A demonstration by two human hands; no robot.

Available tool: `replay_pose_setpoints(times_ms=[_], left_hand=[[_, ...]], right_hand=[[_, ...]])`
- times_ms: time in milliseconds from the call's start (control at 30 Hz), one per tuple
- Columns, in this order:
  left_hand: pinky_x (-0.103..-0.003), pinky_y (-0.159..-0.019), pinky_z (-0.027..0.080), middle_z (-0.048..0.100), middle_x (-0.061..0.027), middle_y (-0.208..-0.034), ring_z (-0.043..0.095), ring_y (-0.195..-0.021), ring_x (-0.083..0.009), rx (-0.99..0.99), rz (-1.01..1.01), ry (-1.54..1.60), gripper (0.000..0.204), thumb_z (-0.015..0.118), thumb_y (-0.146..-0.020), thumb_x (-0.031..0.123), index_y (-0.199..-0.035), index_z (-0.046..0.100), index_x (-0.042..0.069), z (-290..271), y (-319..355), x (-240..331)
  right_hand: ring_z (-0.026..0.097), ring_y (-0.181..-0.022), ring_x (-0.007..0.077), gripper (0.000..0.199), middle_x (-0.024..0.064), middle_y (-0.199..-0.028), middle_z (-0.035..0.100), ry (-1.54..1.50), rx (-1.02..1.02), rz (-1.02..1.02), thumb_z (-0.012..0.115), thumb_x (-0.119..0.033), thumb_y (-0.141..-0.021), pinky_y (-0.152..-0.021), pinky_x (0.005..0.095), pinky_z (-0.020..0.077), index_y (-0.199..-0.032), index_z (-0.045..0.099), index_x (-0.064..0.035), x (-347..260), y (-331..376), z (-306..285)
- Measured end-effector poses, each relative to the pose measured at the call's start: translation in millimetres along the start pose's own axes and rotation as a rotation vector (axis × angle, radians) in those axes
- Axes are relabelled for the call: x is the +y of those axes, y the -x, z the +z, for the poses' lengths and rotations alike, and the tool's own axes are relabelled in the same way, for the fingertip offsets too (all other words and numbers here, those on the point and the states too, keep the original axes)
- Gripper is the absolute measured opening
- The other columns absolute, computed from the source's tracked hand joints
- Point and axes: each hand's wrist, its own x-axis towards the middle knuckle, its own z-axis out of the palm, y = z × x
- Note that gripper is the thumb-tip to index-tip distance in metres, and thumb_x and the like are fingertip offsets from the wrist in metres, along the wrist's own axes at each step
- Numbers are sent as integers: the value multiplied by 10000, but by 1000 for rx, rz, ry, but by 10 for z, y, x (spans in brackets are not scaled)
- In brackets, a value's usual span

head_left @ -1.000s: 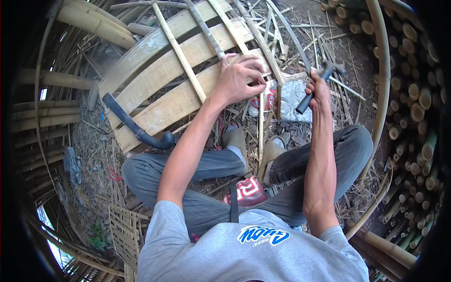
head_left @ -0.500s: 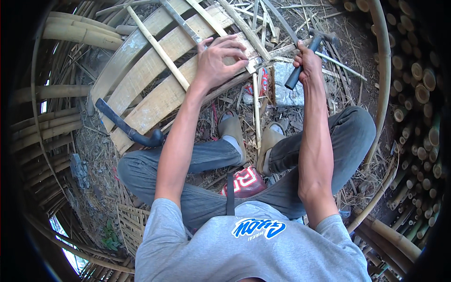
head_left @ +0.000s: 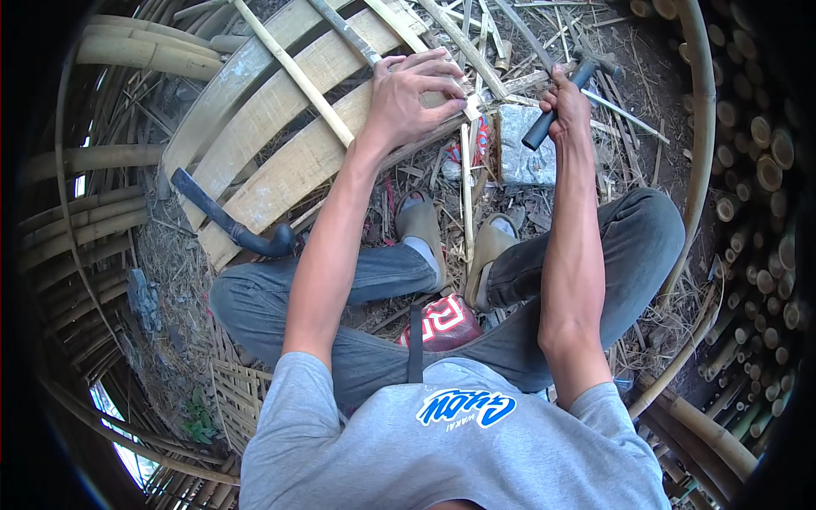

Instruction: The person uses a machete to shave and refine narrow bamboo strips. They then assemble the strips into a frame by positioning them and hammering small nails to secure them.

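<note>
Curved pale planks crossed by narrow slats form a wooden panel [head_left: 270, 189] in front of me, to the left. Over its near right end lies my left hand [head_left: 414, 95], fingers bent but apart and thumb stretched out. The hand covers the crossing of a slat and the plank, so what lies under the palm is hidden. My right hand [head_left: 568, 109] is closed round the black handle of a hammer [head_left: 537, 134], its head pointing away to the far right. Behind that fist runs a long flat strip [head_left: 524, 34]; I cannot tell whether my fingers touch it.
A curved dark machete-like tool [head_left: 223, 217] rests against the panel's near left corner. A greyish block [head_left: 527, 146] sits between my hands, beside a red wrapper [head_left: 483, 140]. Bamboo offcuts litter the ground; stacked bamboo poles [head_left: 769, 170] stand at right, a bamboo wall [head_left: 93, 217] at left.
Both hands and the panel show slightly farther up and right, as the view has shifted a little. My left fingers are drawn closer together. The hammer stays in my right hand.
</note>
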Motion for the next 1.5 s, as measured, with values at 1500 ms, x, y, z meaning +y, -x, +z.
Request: replay_pose_setpoints(times_ms=[1500], left_hand=[[-620, -1150, 186, 681, -33, -1230, 469, -1333, -280, -140, -281, 128, 217, 758, -764, 308, -951, 801, 206, -215, -69, 299]], right_hand=[[449, -420, 73, 319, -11, -557, 531, 543, -168, -95, 826, -268, -807, -389, 249, 335, -871, 676, 7, 230, 1058, 390]])
